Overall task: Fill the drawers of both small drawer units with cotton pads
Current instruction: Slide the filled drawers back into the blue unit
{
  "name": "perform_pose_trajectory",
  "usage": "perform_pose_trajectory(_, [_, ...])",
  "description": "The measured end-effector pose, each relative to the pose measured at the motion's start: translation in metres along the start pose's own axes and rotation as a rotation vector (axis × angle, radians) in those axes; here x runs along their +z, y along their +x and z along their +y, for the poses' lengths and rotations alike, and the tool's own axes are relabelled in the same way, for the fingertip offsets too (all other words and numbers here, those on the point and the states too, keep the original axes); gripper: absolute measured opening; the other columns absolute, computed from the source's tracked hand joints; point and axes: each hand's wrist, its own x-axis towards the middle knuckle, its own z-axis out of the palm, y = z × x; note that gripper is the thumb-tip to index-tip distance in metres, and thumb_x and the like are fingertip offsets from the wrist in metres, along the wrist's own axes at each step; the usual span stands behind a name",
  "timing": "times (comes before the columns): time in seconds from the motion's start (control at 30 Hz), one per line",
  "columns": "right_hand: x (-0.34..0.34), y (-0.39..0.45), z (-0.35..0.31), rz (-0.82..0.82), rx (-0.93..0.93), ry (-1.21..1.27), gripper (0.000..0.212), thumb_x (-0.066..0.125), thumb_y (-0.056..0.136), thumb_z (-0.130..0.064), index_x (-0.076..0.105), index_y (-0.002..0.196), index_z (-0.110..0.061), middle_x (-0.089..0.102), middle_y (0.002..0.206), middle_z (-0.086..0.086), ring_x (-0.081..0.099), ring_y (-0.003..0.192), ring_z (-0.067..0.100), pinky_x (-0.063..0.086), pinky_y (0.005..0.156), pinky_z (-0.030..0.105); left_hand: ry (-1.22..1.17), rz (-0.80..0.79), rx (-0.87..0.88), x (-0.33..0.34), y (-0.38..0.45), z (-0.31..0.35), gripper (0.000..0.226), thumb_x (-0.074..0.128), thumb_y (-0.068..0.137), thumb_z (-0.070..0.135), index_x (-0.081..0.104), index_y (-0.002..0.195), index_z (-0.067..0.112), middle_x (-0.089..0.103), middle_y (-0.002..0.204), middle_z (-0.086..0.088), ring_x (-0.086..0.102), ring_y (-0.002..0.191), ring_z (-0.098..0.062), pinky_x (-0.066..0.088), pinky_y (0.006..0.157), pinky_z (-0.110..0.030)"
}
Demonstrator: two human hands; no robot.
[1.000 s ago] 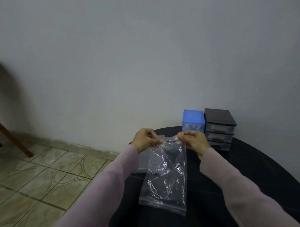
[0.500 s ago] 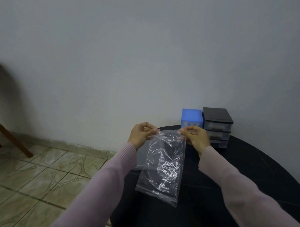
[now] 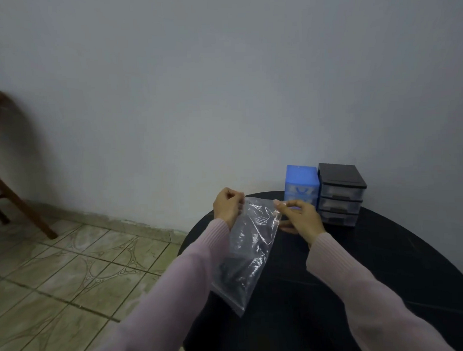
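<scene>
1. Currently both hands hold a clear plastic bag (image 3: pixel 250 249) above the round black table (image 3: pixel 385 262). The left hand (image 3: pixel 227 205) has its fingers curled, pinching the bag's top left corner. The right hand (image 3: pixel 298 216) pinches the top right corner between thumb and forefinger, the other fingers lying looser.
2. The bag hangs slack, its lower corner toward the near table edge. It looks empty or nearly so; no cotton pads can be made out through the film.
3. The two drawer units stand side by side, touching, at the far edge of the table against the wall: the blue unit (image 3: pixel 301 184) on the left, the black unit (image 3: pixel 341 193) on the right. All visible drawers sit pushed in. Contents cannot be told through the fronts.
4. Judgement: the step in hand is handling the bag's mouth, either opening or sealing; which one cannot be told.
5. Judgement: no pads are in view outside the units, so progress is uncertain.
6. Next move, if opening: part the mouth by pulling the two pinches away from each other, then free one hand to reach in.
</scene>
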Motion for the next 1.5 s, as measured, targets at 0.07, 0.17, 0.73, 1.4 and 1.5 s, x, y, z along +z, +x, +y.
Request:
perform_pose_trajectory(0.07, [-0.002, -0.001, 0.004, -0.018, 0.025, -0.022, 0.018, 0.069, 0.082, -0.016, 0.056, 0.090, -0.008, 0.064, 0.085, 0.004, 0.061, 0.063, 0.012, 0.054, 0.054, 0.018, -0.014, 0.000, -0.032, 0.000, 0.002, 0.000, 0.015, 0.052, 0.093, 0.008, 0.049, 0.078, 0.011, 0.056, 0.072, -0.002, 0.047, 0.059, -0.011, 0.043, 0.054, -0.019])
perform_pose_trajectory(0.17, [-0.004, -0.003, 0.012, -0.009, 0.050, -0.038, 0.015, 0.069, 0.080, -0.003, 0.055, 0.081, -0.009, 0.066, 0.093, 0.015, 0.064, 0.073, 0.022, 0.055, 0.056, 0.022, -0.058, -0.008, -0.092, -0.001, 0.004, -0.002, 0.015, 0.054, 0.092, 0.006, 0.050, 0.078, 0.010, 0.055, 0.070, -0.003, 0.046, 0.056, -0.012, 0.042, 0.051, -0.019])
perform_pose_trajectory(0.73, [0.033, 0.009, 0.035, 0.014, 0.121, -0.163, 0.033, 0.068, 0.077, 0.005, 0.046, 0.097, -0.010, 0.056, 0.082, 0.004, 0.054, 0.073, 0.014, 0.043, 0.058, 0.019, -0.249, 0.225, -0.333, -0.020, 0.049, -0.021, 0.006, 0.059, 0.086, -0.002, 0.061, 0.081, 0.002, 0.059, 0.071, -0.006, 0.052, 0.058, -0.013, 0.042, 0.046, -0.018])
perform_pose_trajectory(1.4, [0.075, 0.074, 0.070, 0.154, 0.354, -0.230, 0.057, 0.072, 0.075, -0.005, 0.043, 0.124, -0.002, 0.052, 0.125, 0.014, 0.052, 0.115, 0.032, 0.044, 0.094, 0.038, 0.115, 0.100, -0.278, -0.011, 0.102, -0.084, 0.044, 0.073, 0.078, 0.007, 0.054, 0.118, 0.008, 0.060, 0.117, -0.009, 0.060, 0.097, -0.021, 0.050, 0.090, -0.029])
perform_pose_trajectory(1.5, [0.064, 0.068, 0.069, 0.103, 0.408, -0.175, 0.043, 0.071, 0.077, -0.013, 0.056, 0.115, 0.001, 0.062, 0.113, 0.015, 0.059, 0.102, 0.029, 0.048, 0.093, 0.039, -0.061, -0.023, -0.308, -0.007, 0.092, -0.076, 0.049, 0.073, 0.077, 0.004, 0.053, 0.121, 0.000, 0.065, 0.112, -0.016, 0.065, 0.100, -0.030, 0.052, 0.092, -0.042])
